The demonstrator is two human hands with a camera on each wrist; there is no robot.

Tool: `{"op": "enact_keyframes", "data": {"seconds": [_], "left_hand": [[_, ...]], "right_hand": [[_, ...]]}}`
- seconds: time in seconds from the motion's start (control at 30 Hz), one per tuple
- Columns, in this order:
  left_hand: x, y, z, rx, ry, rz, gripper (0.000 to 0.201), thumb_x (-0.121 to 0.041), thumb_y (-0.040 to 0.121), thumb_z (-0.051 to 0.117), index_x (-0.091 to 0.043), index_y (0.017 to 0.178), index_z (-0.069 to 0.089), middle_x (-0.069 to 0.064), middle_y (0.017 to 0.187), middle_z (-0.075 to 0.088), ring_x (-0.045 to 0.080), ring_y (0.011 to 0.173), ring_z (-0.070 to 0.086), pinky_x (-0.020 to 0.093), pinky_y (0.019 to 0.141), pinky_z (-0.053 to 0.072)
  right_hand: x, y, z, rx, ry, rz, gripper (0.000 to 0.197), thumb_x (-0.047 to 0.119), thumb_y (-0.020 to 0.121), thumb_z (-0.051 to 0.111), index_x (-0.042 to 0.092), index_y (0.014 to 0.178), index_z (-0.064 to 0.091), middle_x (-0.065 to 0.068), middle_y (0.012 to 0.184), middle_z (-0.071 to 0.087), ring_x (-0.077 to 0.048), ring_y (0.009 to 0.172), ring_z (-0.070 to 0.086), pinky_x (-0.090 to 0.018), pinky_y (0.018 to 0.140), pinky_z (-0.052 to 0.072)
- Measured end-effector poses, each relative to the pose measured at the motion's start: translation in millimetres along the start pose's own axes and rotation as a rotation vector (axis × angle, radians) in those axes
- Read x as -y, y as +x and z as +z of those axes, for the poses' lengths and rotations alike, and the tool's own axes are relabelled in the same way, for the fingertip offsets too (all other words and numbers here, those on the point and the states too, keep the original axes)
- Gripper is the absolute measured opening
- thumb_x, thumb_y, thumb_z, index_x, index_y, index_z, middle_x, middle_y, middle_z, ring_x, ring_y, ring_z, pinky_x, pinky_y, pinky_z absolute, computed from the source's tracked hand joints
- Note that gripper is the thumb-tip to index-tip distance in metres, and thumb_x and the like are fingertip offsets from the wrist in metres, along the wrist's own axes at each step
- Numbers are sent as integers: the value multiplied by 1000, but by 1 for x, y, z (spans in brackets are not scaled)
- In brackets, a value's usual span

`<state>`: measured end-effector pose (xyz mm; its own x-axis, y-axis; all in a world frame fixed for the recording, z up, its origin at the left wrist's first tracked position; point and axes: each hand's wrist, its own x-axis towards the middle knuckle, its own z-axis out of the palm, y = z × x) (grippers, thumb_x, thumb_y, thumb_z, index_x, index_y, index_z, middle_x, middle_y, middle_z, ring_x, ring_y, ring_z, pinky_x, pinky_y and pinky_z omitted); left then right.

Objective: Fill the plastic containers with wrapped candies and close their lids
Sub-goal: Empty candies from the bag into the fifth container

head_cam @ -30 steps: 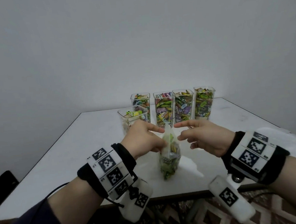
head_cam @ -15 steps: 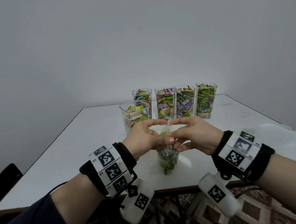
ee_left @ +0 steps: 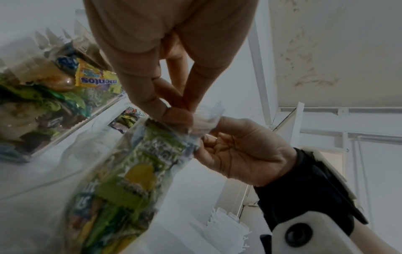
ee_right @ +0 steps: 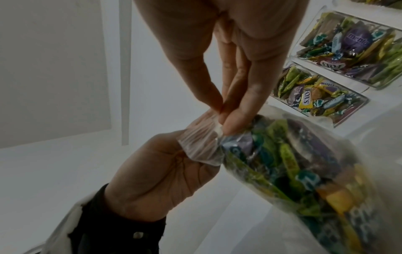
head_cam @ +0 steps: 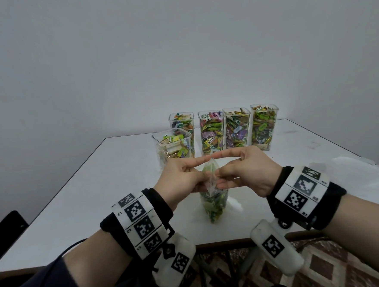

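Five clear containers (head_cam: 213, 132) of candies on the white tabletop (head_cam: 110, 178): one nearer left, four along the far edge. Left hand (head_cam: 182, 180) and right hand (head_cam: 249, 172) both pinch the one candy bag (head_cam: 214, 205) top, upright near the front edge, open tabletop either side.

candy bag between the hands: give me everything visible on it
The candy bag is a clear, thin plastic pouch, crinkled, packed with mostly green and yellow wrapped candies. It stands upright on the white table near the front edge, in front of the containers. Its top is flattened into a clear strip, which the left hand and right hand both pinch from either side. Whether the seal is open cannot be told.
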<state>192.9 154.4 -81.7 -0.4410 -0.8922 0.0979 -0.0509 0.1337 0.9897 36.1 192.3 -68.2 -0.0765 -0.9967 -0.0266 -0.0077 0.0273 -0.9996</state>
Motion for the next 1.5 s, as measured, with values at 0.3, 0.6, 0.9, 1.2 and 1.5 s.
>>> {"op": "enact_keyframes", "data": {"seconds": [0.3, 0.6, 0.9, 1.2, 1.5], "left_hand": [[-2, 2, 3, 5, 60, -1, 35, 9, 87, 57, 2, 121, 60, 21, 89, 69, 16, 62, 62, 27, 65, 56], [-19, 6, -13, 84, 382, -29, 38, 3, 87, 61, -12, 122, 63, -1, 46, 57, 16, 54, 55, 21, 64, 47], [-16, 5, -11, -244, 411, 21, 24, -9, 83, 65, -13, 59, 71, 3, 47, 64, 8, 42, 58, 25, 53, 53], [-15, 8, -16, -286, 385, 103, 19, 2, 77, 63, -6, 61, 70, 12, 49, 64, 28, 53, 67, 50, 61, 57], [-13, 18, -29, -367, 264, 224, 4, -17, 75, 77, -15, 77, 74, -1, 50, 57, 13, 48, 56, 24, 52, 49]], "right_hand": [[1, 0, -4, 34, -70, -36, 33, -21, 77, 57, 9, 88, 67, -17, 63, 66, -27, 55, 67, -30, 55, 58], [10, 3, -11, 28, -262, -80, 27, -20, 77, 58, 4, 85, 65, -9, 54, 48, -20, 50, 62, -33, 64, 60], [24, 5, -18, -150, -428, -256, 20, -6, 74, 65, 5, 59, 69, -5, 63, 70, -15, 44, 63, -17, 41, 47], [-13, 2, -25, -7, -365, -63, 63, -5, 72, 69, 23, 125, 51, -3, 100, 54, -10, 68, 56, -22, 53, 47], [-41, 10, -1, 187, -206, 337, 54, 11, 74, 77, 31, 119, 57, -5, 118, 59, -23, 112, 52, -41, 75, 55]]}}
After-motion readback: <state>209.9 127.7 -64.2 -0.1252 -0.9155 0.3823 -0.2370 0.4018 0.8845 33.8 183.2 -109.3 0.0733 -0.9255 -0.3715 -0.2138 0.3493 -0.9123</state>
